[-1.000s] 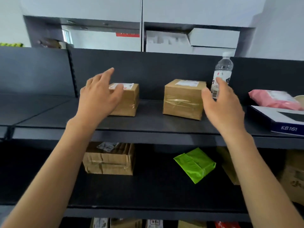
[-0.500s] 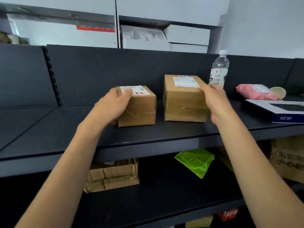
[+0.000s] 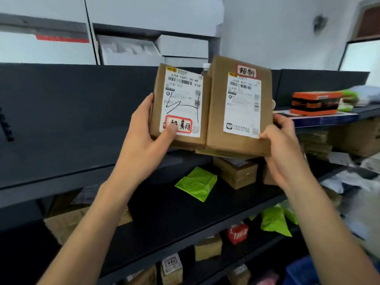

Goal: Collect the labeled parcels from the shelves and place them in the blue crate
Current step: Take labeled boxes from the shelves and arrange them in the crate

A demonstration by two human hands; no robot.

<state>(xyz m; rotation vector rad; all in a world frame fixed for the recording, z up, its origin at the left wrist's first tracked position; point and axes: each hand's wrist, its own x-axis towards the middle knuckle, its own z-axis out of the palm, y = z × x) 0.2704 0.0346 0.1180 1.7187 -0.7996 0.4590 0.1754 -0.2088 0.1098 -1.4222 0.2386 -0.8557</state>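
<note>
**A:** Where are the two parcels held, and why are they tilted?

**B:** The smaller parcel [image 3: 181, 103] is gripped by the left hand [image 3: 144, 138] and the larger parcel [image 3: 240, 108] by the right hand [image 3: 285, 149], near the middle of the view. They are pressed side by side, touching along one edge. The labelled faces are turned up toward the camera, most likely so that the red-bordered stickers can be checked before anything is carried off.

**A:** How are the fingers set?

**B:** The left thumb is laid flat on the front of the smaller parcel, partly over its sticker. The other fingers are hidden behind the box, so a clamp between thumb and fingers is only presumed. The right thumb is pressed at the lower corner of the white label, at about four o'clock on that face, and the fingers are wrapped round the right edge.

**A:** Are the parcels supported by the top shelf [image 3: 61, 140]?

**B:** It seems not. Both are held above its front edge, so the weight is judged to be borne by the hands alone.

**A:** And the blue crate?

**B:** A blurred blue shape [image 3: 304, 270] can be seen at five o'clock, low in the view. It is taken to be the crate, though that cannot be confirmed. More parcels, a green bag [image 3: 197, 183] among them, are left on the lower shelves.
</note>
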